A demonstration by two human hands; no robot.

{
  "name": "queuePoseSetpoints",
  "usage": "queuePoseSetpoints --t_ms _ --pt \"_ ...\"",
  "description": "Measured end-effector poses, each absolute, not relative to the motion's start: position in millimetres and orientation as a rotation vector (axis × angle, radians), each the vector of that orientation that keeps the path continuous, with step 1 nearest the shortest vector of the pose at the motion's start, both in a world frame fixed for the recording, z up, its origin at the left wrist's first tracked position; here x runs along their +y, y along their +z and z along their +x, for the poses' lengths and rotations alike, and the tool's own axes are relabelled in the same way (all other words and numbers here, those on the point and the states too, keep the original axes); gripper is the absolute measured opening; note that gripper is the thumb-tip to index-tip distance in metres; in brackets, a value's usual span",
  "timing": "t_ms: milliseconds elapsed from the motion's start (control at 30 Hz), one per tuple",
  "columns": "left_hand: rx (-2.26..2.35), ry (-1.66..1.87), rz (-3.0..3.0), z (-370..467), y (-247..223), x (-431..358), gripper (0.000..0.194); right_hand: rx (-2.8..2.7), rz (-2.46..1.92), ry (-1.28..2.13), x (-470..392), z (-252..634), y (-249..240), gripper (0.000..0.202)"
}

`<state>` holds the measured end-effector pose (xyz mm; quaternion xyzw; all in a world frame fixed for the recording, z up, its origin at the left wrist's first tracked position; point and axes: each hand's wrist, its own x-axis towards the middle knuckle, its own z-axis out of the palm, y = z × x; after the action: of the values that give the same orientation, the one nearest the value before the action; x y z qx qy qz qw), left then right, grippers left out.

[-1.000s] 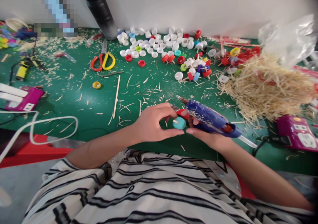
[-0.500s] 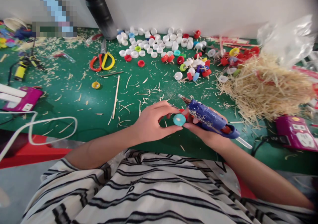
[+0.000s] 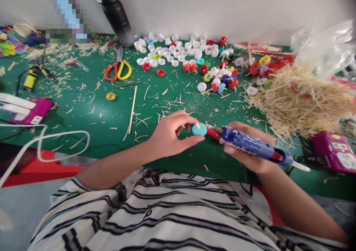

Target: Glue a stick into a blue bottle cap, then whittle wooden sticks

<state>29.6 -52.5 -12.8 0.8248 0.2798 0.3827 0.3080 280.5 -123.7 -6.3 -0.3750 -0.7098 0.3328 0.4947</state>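
Between the thumb and fingers of my left hand (image 3: 174, 134) is a round turquoise cap (image 3: 199, 129), with a small pale stub showing on its upper face. My right hand (image 3: 250, 147) is wrapped round a blue glue gun (image 3: 247, 143) flecked with pale bits. The gun's nozzle points left and lies close beside the cap; whether they touch I cannot tell. A clear glue stick (image 3: 300, 166) sticks out of the gun's rear. Something red shows between the cap and the gun.
White bottle caps (image 3: 191, 52) and coloured caps with sticks (image 3: 222, 76) lie at the back. Orange-yellow scissors (image 3: 118, 71), a yellow cap (image 3: 111, 96) and a thin stick (image 3: 132, 110) lie left. Wood shavings (image 3: 303, 98) are heaped right, near a purple box (image 3: 333, 150). A black bottle (image 3: 116, 17) stands behind.
My right hand has moved right, away from the cap, and the glue gun has turned so its nozzle is beside the cap. The cap has tilted in my left hand.
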Motion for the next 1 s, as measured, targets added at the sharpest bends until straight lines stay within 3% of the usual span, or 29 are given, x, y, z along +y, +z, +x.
queuePoseSetpoints --t_ms 433,1000 --pt "0.578 1.254 2.116 26.5 -14.2 -47.7 0.031 -1.798 -1.002 0.713 -118.9 286.1 -2.8 0.012" --pt "0.412 1.121 2.122 27.0 -11.7 -51.8 0.036 -1.725 -1.099 0.690 -118.9 285.5 -6.3 0.015"
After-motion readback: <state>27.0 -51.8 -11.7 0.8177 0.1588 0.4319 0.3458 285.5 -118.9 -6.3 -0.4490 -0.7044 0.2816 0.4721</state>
